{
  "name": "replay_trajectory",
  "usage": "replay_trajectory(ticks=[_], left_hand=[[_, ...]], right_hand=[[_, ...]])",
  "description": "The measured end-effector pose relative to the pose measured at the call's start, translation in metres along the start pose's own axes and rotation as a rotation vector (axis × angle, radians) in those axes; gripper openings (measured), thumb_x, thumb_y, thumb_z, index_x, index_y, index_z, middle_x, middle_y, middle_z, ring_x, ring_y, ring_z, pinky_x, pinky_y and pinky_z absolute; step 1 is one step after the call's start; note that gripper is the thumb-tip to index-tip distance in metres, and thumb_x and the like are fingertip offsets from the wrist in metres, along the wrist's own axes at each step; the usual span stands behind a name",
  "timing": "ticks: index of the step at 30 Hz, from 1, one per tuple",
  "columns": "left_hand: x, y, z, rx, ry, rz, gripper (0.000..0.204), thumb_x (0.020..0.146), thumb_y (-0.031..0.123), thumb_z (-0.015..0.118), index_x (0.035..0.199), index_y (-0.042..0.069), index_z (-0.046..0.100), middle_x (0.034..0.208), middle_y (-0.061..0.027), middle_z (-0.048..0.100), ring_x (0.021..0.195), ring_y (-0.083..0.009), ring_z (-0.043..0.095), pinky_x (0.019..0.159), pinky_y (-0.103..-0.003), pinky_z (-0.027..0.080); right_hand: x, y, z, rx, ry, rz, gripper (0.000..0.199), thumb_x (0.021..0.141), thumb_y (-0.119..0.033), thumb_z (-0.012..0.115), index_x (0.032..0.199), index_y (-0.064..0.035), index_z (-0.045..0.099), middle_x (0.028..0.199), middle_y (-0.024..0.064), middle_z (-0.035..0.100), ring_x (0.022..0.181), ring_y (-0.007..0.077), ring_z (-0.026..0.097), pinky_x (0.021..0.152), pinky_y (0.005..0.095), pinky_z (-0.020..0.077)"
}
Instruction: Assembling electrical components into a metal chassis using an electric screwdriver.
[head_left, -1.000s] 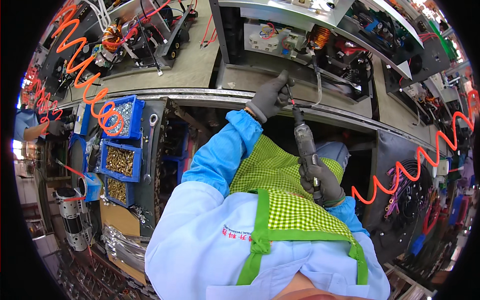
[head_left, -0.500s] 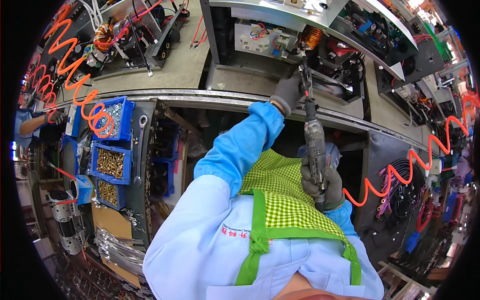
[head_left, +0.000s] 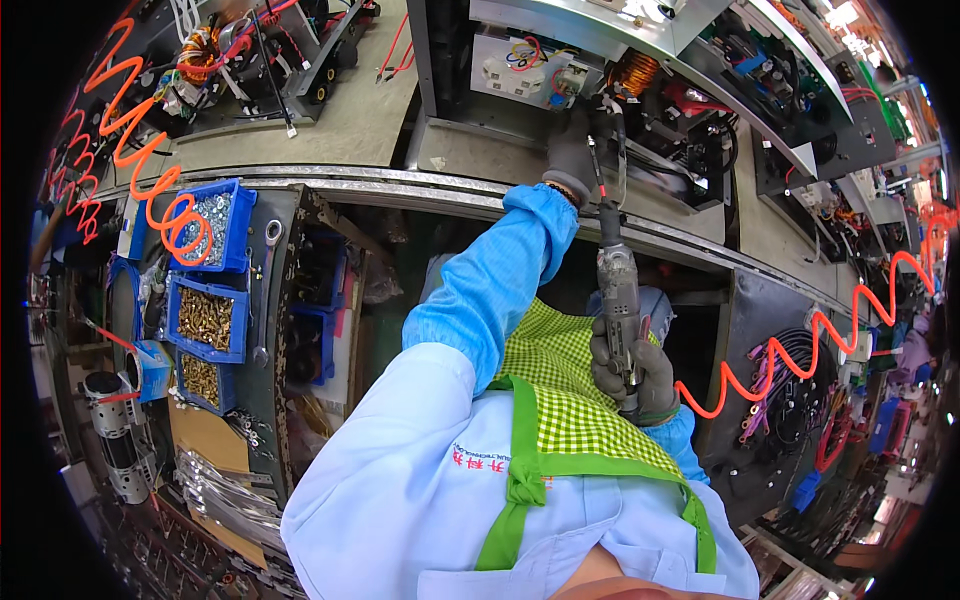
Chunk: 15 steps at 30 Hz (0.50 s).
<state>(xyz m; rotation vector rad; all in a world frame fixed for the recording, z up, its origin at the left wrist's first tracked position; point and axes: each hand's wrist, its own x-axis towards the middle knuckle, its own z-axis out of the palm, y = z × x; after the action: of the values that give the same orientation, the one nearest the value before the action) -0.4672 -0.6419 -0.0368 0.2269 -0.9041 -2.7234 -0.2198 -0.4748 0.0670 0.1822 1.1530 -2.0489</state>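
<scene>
My right hand point(head_left: 642, 375), in a dark grey glove, is closed around the body of an in-line power driver point(head_left: 620, 290), held upright in front of my apron. The driver's slim shaft with a red band point(head_left: 599, 175) points away from me, toward an open metal chassis point(head_left: 465, 143). My left hand point(head_left: 572, 150), gloved as well, reaches into the chassis front, left of the shaft; its fingers are dark and hard to make out. Beyond it are a white block with wires point(head_left: 512, 72) and a copper-wound coil point(head_left: 636, 72). A dark cable point(head_left: 619, 125) hangs below the coil.
To the left, blue bins hold silvery hardware point(head_left: 215, 225), brass-coloured screws point(head_left: 207, 318) and more screws point(head_left: 200, 380). A combination wrench point(head_left: 268, 290) lies beside them. Orange coiled hoses point(head_left: 135, 140) hang at both sides. Bundled cables point(head_left: 790, 385) lie at the right.
The driver has drawn back slightly toward me, its tip now away from the spot under the coil. My left hand has left the shaft and moved farther into the chassis.
</scene>
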Motion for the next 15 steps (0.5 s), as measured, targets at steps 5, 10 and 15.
replay_trajectory(ticks=[5,10,15], left_hand=[[-0.009,0.008,0.010,-0.041,-0.038,0.037,0.024,0.097,0.030,0.051,0.108,0.011,0.061,0.084,0.0013,0.065,0.067,-0.0088,0.057,0.057,-0.025,0.045],[-0.008,0.000,0.014,-0.137,0.003,0.075,0.020,0.094,0.026,0.055,0.107,0.012,0.060,0.093,-0.0021,0.063,0.078,-0.0137,0.059,0.062,-0.029,0.048],[-0.013,0.022,0.000,0.499,-0.043,0.412,0.021,0.091,0.020,0.055,0.108,0.007,0.059,0.099,-0.0059,0.064,0.087,-0.0213,0.062,0.070,-0.036,0.051]], right_hand=[[0.000,-0.001,-0.002,0.000,-0.014,-0.020,0.067,0.076,-0.044,0.063,0.123,0.0007,0.046,0.085,0.0061,0.052,0.051,0.0100,0.046,0.041,0.0202,0.0347],[0.007,-0.001,-0.006,-0.016,0.022,-0.018,0.068,0.077,-0.045,0.062,0.124,0.0003,0.045,0.085,0.0060,0.052,0.051,0.0100,0.045,0.041,0.0205,0.0340],[0.011,-0.004,-0.004,-0.039,-0.012,-0.029,0.067,0.077,-0.045,0.061,0.125,0.0003,0.045,0.085,0.0058,0.052,0.050,0.0102,0.045,0.041,0.0207,0.0327]])
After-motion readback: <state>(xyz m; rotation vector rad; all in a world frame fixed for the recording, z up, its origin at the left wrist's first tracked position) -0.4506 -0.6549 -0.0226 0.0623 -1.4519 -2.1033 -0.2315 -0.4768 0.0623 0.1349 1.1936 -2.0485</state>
